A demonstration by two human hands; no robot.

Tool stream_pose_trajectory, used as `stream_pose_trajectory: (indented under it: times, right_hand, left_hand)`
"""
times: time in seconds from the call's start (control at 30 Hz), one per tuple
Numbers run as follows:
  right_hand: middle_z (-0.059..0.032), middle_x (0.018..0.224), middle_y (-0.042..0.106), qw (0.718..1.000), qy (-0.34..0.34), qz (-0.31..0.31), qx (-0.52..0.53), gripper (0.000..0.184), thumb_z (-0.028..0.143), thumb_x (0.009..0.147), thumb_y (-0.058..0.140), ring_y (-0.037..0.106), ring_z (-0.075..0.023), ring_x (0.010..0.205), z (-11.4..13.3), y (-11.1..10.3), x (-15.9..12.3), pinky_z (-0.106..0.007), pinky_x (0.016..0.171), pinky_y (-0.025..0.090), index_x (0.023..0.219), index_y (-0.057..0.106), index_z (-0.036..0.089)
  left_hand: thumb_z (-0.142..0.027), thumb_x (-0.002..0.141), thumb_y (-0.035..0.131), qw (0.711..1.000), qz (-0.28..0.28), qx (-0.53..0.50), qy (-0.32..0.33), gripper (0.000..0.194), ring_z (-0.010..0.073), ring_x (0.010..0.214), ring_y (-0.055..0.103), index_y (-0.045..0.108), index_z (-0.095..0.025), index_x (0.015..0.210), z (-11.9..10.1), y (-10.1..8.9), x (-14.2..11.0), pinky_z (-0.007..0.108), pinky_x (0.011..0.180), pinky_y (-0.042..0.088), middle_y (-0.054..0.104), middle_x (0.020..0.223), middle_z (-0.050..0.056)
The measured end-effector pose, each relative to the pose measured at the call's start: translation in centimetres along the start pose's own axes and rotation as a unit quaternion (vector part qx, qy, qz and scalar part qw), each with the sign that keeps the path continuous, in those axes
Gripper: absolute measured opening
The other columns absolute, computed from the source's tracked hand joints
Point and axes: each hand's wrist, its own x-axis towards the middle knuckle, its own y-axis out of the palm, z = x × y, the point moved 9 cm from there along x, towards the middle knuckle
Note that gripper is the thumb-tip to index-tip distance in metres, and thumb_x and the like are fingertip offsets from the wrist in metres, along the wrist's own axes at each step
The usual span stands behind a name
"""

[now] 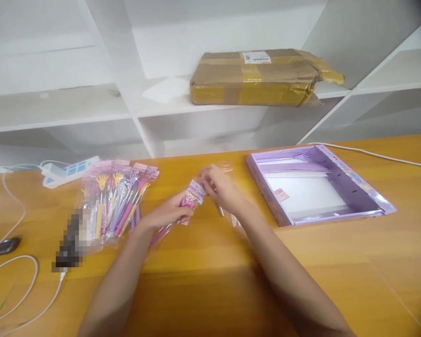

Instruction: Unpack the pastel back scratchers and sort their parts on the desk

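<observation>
My left hand (171, 211) is closed around a pink back scratcher in a clear plastic bag (188, 201), its handle slanting down to the left. At the bag's top, by the printed header card (196, 188), the fingers of my right hand (219, 185) are pinched together. Partly hidden under my right wrist lie a metal rod (221, 211) and some clear plastic. To the left is a pile of bagged back scratchers (117, 206) with yellow, purple and pink hand-shaped ends.
An open purple tray box (270, 199) stands at right, with a purple back scratcher (303, 157) and a small card inside. A power strip (70, 172), a blurred-out dark object (70, 245) and cables lie left. A taped carton (252, 79) sits on the white shelf.
</observation>
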Motion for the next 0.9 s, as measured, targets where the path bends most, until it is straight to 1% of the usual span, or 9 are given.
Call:
stream_pose_trajectory:
  times: [0.1, 0.23, 0.3, 0.43, 0.57, 0.63, 0.7, 0.8, 0.9]
  right_hand:
    - [-0.0119, 0.141, 0.060, 0.997, -0.051, 0.014, -0.048, 0.021, 0.020, 0.110, 0.042, 0.065, -0.0225, 0.114, 1.0, 0.0, -0.3, -0.038, 0.090, 0.055, 0.106, 0.062, 0.025]
    - [-0.0121, 0.143, 0.058, 0.998, -0.035, 0.028, -0.033, 0.009, 0.031, 0.109, 0.057, 0.067, -0.0195, 0.095, 1.1, -0.3, -0.5, -0.038, 0.087, 0.057, 0.109, 0.064, 0.025]
    - [-0.0117, 0.141, 0.059, 0.999, -0.031, 0.021, -0.026, 0.011, 0.035, 0.109, 0.060, 0.066, -0.0181, 0.090, 1.1, -0.5, -0.4, -0.037, 0.086, 0.058, 0.111, 0.064, 0.025]
    - [-0.0105, 0.132, 0.062, 0.999, -0.042, 0.002, -0.021, 0.013, 0.027, 0.112, 0.051, 0.066, -0.0205, 0.102, 0.9, -1.0, -0.2, -0.035, 0.087, 0.057, 0.113, 0.064, 0.026]
    - [-0.0103, 0.128, 0.064, 0.998, -0.058, -0.018, -0.001, 0.020, 0.021, 0.111, 0.047, 0.064, -0.0226, 0.115, 1.1, -1.4, -0.1, -0.036, 0.093, 0.055, 0.104, 0.065, 0.025]
    - [-0.0104, 0.127, 0.064, 0.998, -0.041, -0.014, 0.038, 0.018, 0.024, 0.111, 0.051, 0.064, -0.0226, 0.116, 0.9, -1.4, -0.1, -0.037, 0.096, 0.054, 0.102, 0.067, 0.024]
    - [-0.0101, 0.124, 0.065, 0.996, -0.011, 0.007, 0.086, 0.014, 0.031, 0.109, 0.059, 0.065, -0.0223, 0.114, 0.5, -0.9, 0.1, -0.037, 0.097, 0.054, 0.101, 0.069, 0.023]
    - [-0.0094, 0.118, 0.065, 0.988, 0.028, 0.034, 0.148, 0.024, 0.043, 0.104, 0.068, 0.064, -0.0223, 0.111, -0.2, -0.1, 0.3, -0.038, 0.100, 0.052, 0.093, 0.070, 0.022]
    - [-0.0086, 0.115, 0.064, 0.976, 0.068, 0.015, 0.204, 0.034, 0.053, 0.100, 0.070, 0.063, -0.0227, 0.112, -1.6, 0.2, 0.5, -0.038, 0.104, 0.050, 0.089, 0.071, 0.021]
  left_hand:
    - [-0.020, 0.085, 0.066, 1.000, 0.003, 0.001, 0.003, 0.030, 0.0127, 0.061, 0.051, 0.059, -0.021, 0.114, 0.0, -0.2, 0.0, 0.028, 0.060, 0.036, 0.061, 0.073, -0.004]
    - [-0.022, 0.085, 0.067, 1.000, -0.002, 0.018, -0.002, 0.038, 0.0138, 0.063, 0.054, 0.061, -0.021, 0.122, 0.2, -0.4, -0.1, 0.028, 0.060, 0.038, 0.062, 0.075, -0.004]
    - [-0.022, 0.084, 0.068, 1.000, -0.005, 0.018, -0.006, 0.037, 0.0135, 0.063, 0.054, 0.063, -0.021, 0.120, 0.4, -0.6, -0.1, 0.028, 0.060, 0.039, 0.061, 0.075, -0.004]
    - [-0.025, 0.082, 0.072, 0.999, -0.012, 0.027, -0.018, 0.034, 0.0138, 0.064, 0.054, 0.064, -0.021, 0.115, 0.7, -0.9, -0.1, 0.028, 0.058, 0.037, 0.061, 0.077, -0.002]
    - [-0.025, 0.084, 0.071, 0.999, 0.000, 0.037, -0.015, 0.026, 0.0139, 0.065, 0.055, 0.061, -0.020, 0.108, 0.5, -0.8, -0.2, 0.029, 0.058, 0.036, 0.061, 0.080, -0.001]
    - [-0.025, 0.086, 0.069, 0.999, 0.006, 0.040, -0.010, 0.028, 0.0140, 0.067, 0.056, 0.061, -0.019, 0.112, 0.3, -0.8, -0.4, 0.029, 0.060, 0.037, 0.062, 0.081, 0.000]
    - [-0.025, 0.088, 0.069, 0.999, 0.011, 0.044, -0.012, 0.036, 0.0140, 0.067, 0.056, 0.062, -0.020, 0.123, 0.3, -0.7, -0.4, 0.029, 0.062, 0.038, 0.063, 0.081, -0.001]
    - [-0.026, 0.089, 0.069, 0.997, 0.035, 0.057, -0.024, 0.042, 0.0143, 0.068, 0.055, 0.062, -0.020, 0.130, 0.4, -0.2, -0.4, 0.029, 0.063, 0.039, 0.064, 0.083, -0.001]
    - [-0.026, 0.089, 0.070, 0.997, 0.031, 0.061, -0.027, 0.041, 0.0144, 0.068, 0.055, 0.063, -0.019, 0.129, 0.2, -0.4, -0.5, 0.029, 0.062, 0.038, 0.064, 0.084, 0.000]
